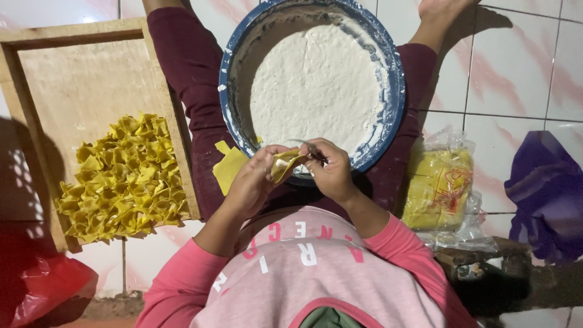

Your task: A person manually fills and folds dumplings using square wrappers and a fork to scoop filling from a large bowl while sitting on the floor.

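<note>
A yellow wrapper point(285, 164) is pinched between both hands' fingers point(273, 159), just before a blue bowl point(395, 91) of white filling point(316, 85).

Blue basin point(388, 115), white filling point(316, 85), yellow wrappers point(124, 179)

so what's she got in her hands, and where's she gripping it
The left hand pinches a yellow dumpling wrapper by its folded edge. The right hand holds a thin metal utensil at one end, tip toward the wrapper.
</note>
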